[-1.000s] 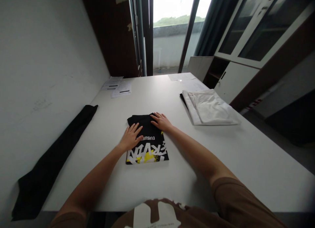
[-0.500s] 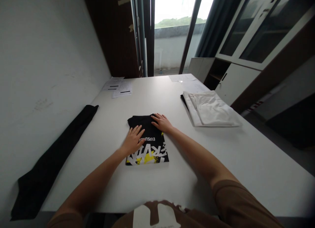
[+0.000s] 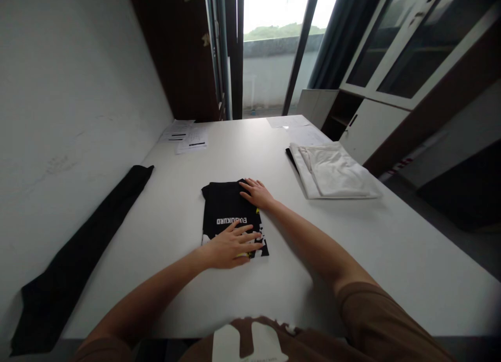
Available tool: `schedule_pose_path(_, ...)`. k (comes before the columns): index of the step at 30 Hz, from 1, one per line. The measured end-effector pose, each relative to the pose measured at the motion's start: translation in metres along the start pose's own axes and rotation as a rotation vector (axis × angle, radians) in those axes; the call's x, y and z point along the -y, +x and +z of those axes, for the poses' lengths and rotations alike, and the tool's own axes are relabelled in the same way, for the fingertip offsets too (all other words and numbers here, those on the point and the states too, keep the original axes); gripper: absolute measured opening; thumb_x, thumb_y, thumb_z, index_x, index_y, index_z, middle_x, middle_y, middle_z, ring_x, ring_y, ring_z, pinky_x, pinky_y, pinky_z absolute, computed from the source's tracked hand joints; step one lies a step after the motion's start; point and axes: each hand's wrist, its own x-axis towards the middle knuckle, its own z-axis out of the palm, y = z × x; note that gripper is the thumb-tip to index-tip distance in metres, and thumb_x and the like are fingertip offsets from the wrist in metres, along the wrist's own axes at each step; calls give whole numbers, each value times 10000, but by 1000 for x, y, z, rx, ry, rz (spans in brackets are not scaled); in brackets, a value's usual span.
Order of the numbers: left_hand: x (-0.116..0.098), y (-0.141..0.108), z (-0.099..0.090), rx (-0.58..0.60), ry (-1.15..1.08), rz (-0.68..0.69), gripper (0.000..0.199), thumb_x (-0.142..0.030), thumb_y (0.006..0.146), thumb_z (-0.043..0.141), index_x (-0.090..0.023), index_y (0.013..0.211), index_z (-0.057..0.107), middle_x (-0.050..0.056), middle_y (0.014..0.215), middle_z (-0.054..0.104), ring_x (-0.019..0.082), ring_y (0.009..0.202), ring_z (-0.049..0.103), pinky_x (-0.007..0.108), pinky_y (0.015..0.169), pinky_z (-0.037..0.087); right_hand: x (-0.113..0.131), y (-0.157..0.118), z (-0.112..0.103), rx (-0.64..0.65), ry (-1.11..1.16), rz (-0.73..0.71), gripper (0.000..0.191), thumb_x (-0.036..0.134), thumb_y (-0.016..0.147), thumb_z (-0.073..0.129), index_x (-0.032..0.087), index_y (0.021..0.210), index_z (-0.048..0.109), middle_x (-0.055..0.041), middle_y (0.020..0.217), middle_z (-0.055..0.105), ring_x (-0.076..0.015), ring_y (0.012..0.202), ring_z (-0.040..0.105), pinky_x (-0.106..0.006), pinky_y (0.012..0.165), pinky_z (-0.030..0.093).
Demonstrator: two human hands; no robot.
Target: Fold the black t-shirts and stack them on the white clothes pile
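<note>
A black folded T-shirt (image 3: 223,203) with white lettering and white and yellow print lies flat on the white table (image 3: 176,195) in front of me. Across its near, printed part rests my left hand (image 3: 231,244), palm down with the fingers spread, covering much of the print. My right hand (image 3: 257,193) lies on the shirt's far right corner, fingers stretched out and slightly apart. Neither hand grips the cloth.
To the right is a stack of folded white cloth (image 3: 336,171) with a black edge under it. A long black folded garment (image 3: 90,247) lies along the left wall. Paper sheets (image 3: 191,137) sit at the far left, more papers (image 3: 291,126) at the far right.
My left hand has slid toward me and to the right, from the shirt's left middle to its near printed part. The right hand stays at the far right corner.
</note>
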Motion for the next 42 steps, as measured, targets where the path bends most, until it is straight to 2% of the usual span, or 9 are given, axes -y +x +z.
schedule_pose_path(10,-3,-1,0,16,-40,-2,598,-516,1016,528,-295,1563,428,53,1667,344,327,1552,263,576,1273,91,1,0,1,1,-3,6,597,584,1045,423,302,1570,450,-61,1653,359,-284,1537,301,-512,1267,206)
schedule_pose_path(15,-22,0,-11,64,-182,212,484,-525,1029,505,-339,1474,544,-18,1592,473,269,1556,271,506,1291,121,0,0,0,-2,2,2,598,587,1044,422,291,1561,466,-78,1642,378,-285,1531,313,-513,1263,217)
schedule_pose_path(17,-21,1,-13,27,-212,222,472,-504,1036,499,-321,1467,555,-17,1568,505,246,1553,283,474,1297,138,0,0,0,-7,3,0,593,583,1044,424,290,1556,473,-79,1638,386,-286,1529,317,-511,1261,222)
schedule_pose_path(24,30,-7,2,-165,-27,-345,520,-451,1058,453,-262,1543,469,73,1649,376,270,1563,251,545,1284,152,-1,0,2,-21,1,1,579,569,1041,442,293,1549,482,-74,1631,398,-283,1523,330,-508,1258,230)
schedule_pose_path(31,50,-12,16,-123,39,-412,555,-538,1063,395,-328,1576,417,25,1686,302,272,1579,196,558,1277,159,-1,0,2,-35,-1,0,583,577,1040,438,288,1544,490,-80,1627,404,-279,1515,344,-497,1259,231)
schedule_pose_path(34,77,-20,20,-149,85,-553,568,-535,1066,379,-325,1594,388,27,1697,271,295,1576,198,585,1262,177,-1,0,2,-31,6,1,590,587,1039,428,288,1544,489,-81,1626,407,-281,1515,344,-499,1260,229)
schedule_pose_path(38,121,-40,23,-191,148,-864,592,-513,1061,392,-264,1599,391,85,1686,292,339,1549,263,604,1234,228,-1,0,0,-8,15,0,596,592,1038,419,298,1554,475,-75,1631,399,-283,1521,330,-507,1263,219)
schedule_pose_path(40,131,-47,22,-242,190,-1003,613,-500,1057,396,-202,1592,403,138,1667,322,351,1538,286,595,1228,246,-1,1,-1,1,15,7,600,594,1037,418,301,1557,470,-71,1633,397,-283,1526,320,-509,1264,215)
schedule_pose_path(42,132,-49,22,-300,223,-1021,626,-495,1051,402,-183,1594,394,150,1666,320,336,1547,269,572,1238,240,0,1,-2,4,14,10,602,595,1036,418,299,1558,468,-72,1634,394,-283,1528,317,-509,1264,215)
